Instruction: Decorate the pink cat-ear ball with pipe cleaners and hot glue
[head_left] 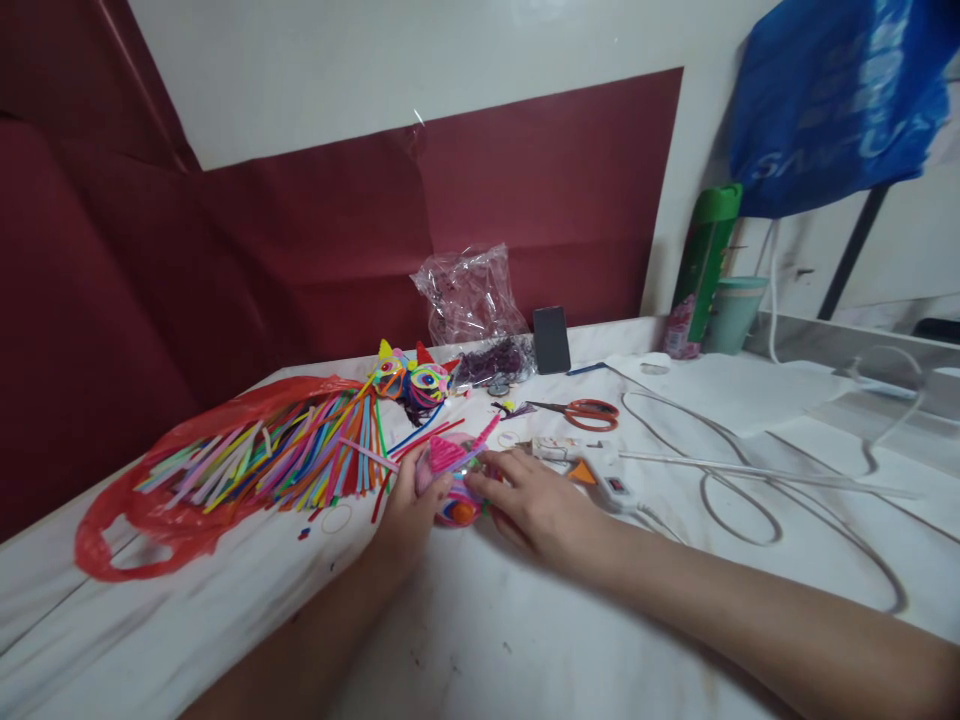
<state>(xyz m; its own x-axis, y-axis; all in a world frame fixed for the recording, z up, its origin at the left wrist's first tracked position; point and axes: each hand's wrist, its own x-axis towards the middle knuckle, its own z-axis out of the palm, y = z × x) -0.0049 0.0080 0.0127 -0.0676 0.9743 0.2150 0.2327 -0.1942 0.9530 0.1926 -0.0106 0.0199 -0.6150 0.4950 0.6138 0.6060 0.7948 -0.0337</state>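
Low over the white table, a pink pipe-cleaner craft (457, 512) with bright round eye pieces sits between my two hands. My left hand (409, 500) grips its left side, thumb across the front. From the right, my right hand (529, 500) closes its fingers on the other side, partly covering it. A pink pipe cleaner (487, 432) sticks up at the top. Just right of my right hand lies a white glue gun (604, 475) with an orange trigger and a glue stick in its back. Behind my hands stand two finished-looking colourful pipe-cleaner figures (426, 380).
Many pipe cleaners (300, 450) lie on a red plastic bag (105, 545) at left. Orange-handled scissors (589, 413), a phone (552, 340), a clear plastic bag (480, 290) and a loose cord (772, 540) are around. A green bottle (709, 260) and a cup (736, 315) stand back right.
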